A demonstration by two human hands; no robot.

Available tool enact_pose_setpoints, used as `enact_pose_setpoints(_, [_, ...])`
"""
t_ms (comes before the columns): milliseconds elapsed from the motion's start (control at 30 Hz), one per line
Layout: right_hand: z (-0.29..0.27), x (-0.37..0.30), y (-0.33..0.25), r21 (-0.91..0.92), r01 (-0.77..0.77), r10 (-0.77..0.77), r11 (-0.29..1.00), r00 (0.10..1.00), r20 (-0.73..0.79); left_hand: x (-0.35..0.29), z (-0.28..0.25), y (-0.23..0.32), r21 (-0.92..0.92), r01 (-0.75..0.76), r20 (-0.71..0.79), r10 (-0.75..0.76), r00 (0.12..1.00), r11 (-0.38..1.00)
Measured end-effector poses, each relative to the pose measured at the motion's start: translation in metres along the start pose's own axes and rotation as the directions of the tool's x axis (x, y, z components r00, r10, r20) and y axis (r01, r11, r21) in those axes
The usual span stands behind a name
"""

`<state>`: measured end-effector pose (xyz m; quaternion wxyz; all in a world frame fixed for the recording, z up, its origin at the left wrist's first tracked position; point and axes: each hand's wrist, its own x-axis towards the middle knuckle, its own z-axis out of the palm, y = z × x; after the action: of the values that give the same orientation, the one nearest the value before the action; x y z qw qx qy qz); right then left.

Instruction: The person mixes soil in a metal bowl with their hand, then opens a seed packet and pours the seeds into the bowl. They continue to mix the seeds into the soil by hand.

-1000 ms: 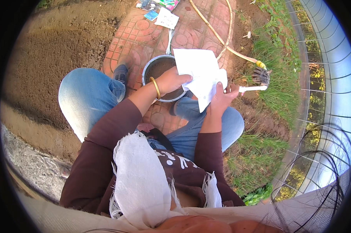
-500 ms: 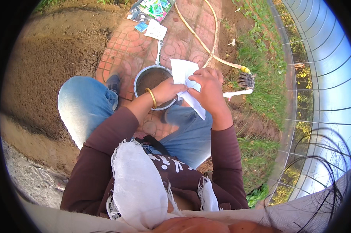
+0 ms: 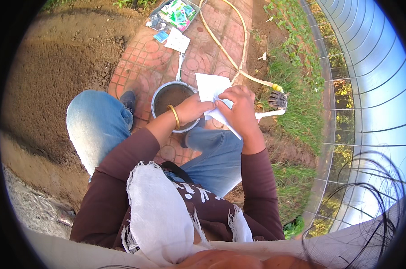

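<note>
A white sheet of paper, creased in the middle, is between my two hands above my bent leg. My left hand, with a gold bangle at the wrist, pinches its near left side. On the other side my right hand grips the sheet, thumb against the paper and fingers curled behind it. Both thumbs lie close together at the crease. Partly under my left hand stands a round grey basin holding dark soil.
Beyond the basin lie white strips, another white paper, a blue packet and a tray of colourful packets. A pale hose loops across the red paving to a tap. Tilled soil lies left, grass right.
The whole view has shifted slightly, moving the basin and tray a little. My hands stay on the paper, and its lower part looks folded or turned a bit differently.
</note>
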<state>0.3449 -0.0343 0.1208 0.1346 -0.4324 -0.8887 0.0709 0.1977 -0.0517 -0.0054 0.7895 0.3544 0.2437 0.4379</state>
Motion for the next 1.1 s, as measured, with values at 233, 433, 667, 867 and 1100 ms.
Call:
enact_pose_setpoints(233, [0.002, 0.003, -0.006, -0.048, -0.042, 0.042, 0.998, 0.999, 0.012, 0.001, 0.001, -0.006, 0.045, -0.097, 0.010, 0.096, 0.995, 0.994])
enact_pose_setpoints(433, [0.012, 0.008, -0.007, -0.126, -0.013, 0.012, 0.992, 1.000, -0.006, 0.005, -0.005, -0.004, 0.113, -0.113, 0.029, 0.111, 0.993, 0.987])
enact_pose_setpoints(667, [0.012, 0.014, -0.004, -0.216, 0.010, -0.003, 0.976, 1.000, 0.031, 0.000, 0.003, 0.000, 0.243, -0.052, -0.077, 0.073, 0.994, 0.969])
enact_pose_setpoints(867, [0.004, 0.024, -0.012, -0.325, 0.146, -0.118, 0.934, 0.987, 0.105, 0.000, 0.002, 0.003, 0.381, -0.018, -0.161, 0.085, 0.983, 0.924])
enact_pose_setpoints(1100, [-0.015, 0.037, -0.001, -0.055, 0.140, -0.121, 0.989, 0.959, 0.256, 0.010, -0.006, -0.010, 0.344, -0.056, -0.086, 0.091, 0.992, 0.937])
